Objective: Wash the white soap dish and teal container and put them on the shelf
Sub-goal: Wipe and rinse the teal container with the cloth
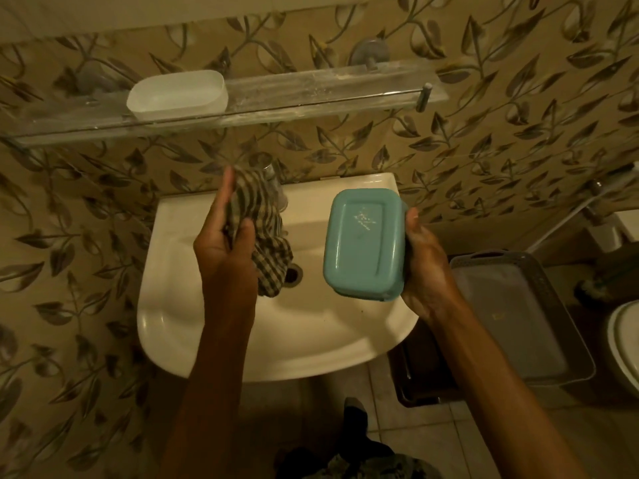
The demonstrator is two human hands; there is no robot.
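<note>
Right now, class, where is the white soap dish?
In the head view, the white soap dish sits on the glass shelf, toward its left end, above the sink.

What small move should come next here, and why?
Probably bring the checked cloth in the left hand across to the teal rectangular plastic container, which the right hand holds base toward the camera over the white ceramic sink, and wipe it. The white oval soap dish already sits on the clear glass shelf, so only this piece remains.
</note>
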